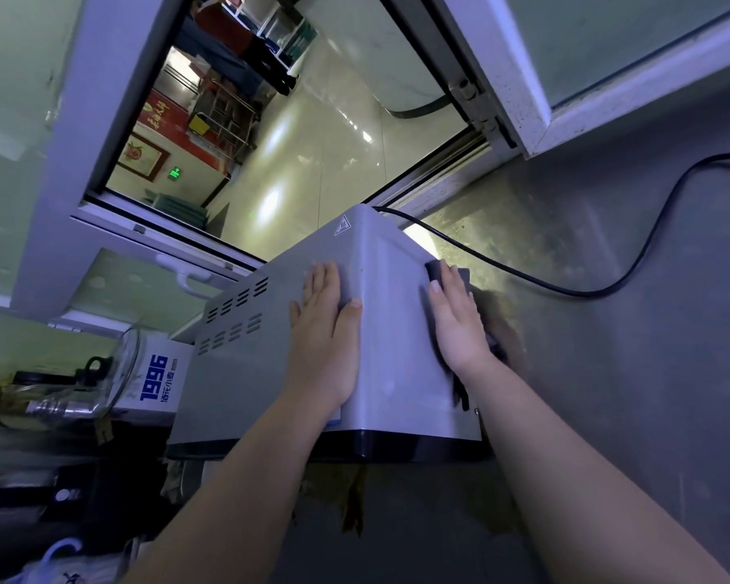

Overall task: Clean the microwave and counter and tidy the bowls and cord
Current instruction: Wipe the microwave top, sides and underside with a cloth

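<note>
A silver microwave (390, 330) sits on the steel counter (628, 394), seen from above and tilted. My left hand (327, 330) lies flat on its top with the fingers straight. My right hand (458, 322) presses a dark grey cloth (437, 269) against the microwave's right side; most of the cloth is hidden under the hand. A black cord (607, 290) runs from the back of the microwave across the counter and off to the right. No bowls are in view.
An open serving window (270, 141) is behind the microwave, its white frame (519, 78) at the right. A white box marked 1996 (159, 377), a glass jar (119, 373) and dark items stand at the left. Brown stains (352, 507) mark the counter in front.
</note>
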A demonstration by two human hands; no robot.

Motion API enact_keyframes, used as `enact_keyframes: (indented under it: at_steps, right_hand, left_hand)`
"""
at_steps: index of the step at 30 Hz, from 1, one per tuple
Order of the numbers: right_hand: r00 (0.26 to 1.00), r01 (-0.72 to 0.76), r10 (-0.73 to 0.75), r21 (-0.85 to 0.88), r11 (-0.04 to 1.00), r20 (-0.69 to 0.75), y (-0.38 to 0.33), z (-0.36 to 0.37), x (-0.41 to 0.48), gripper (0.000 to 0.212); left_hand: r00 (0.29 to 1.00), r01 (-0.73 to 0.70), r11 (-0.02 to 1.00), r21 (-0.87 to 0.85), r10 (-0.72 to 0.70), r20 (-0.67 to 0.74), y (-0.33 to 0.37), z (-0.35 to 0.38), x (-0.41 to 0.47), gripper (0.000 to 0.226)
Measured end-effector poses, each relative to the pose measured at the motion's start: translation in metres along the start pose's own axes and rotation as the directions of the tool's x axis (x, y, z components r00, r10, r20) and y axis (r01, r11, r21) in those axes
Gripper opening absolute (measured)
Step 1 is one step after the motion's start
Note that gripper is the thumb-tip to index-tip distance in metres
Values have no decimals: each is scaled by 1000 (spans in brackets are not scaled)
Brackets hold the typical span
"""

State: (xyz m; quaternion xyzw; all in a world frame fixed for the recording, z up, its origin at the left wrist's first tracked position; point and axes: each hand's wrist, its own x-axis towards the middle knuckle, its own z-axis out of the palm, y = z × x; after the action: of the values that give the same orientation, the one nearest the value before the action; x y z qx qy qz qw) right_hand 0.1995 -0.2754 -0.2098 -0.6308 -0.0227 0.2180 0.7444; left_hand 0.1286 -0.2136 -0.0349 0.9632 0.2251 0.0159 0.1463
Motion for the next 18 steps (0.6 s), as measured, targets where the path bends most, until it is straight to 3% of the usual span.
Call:
enact_keyframes:
  at_steps: [5, 9, 13, 16, 18]
  right_hand:
    - [935, 355, -354, -94, 930, 30, -16, 14, -60, 69]
    - [948, 318, -317, -56, 946, 23, -20, 16, -44, 71]
    - [976, 216, -216, -22, 976, -2, -48, 16, 16, 76]
    - [940, 341, -341, -35, 939, 16, -83, 19, 41, 74]
    - [884, 468, -466, -89, 879, 44, -102, 22, 45, 68]
  left_hand:
    - [1000, -15, 1000, -22, 15, -15, -5, 1, 2, 51]
    - [996, -91, 995, -41, 91, -2, -7, 2, 4, 53]
    - [995, -100, 972, -213, 97, -21, -6, 0, -1, 51]
    - [998, 4, 893, -450, -35, -60, -8, -1, -3, 49]
    - [986, 25, 865, -500, -105, -133, -13, 1, -2, 50]
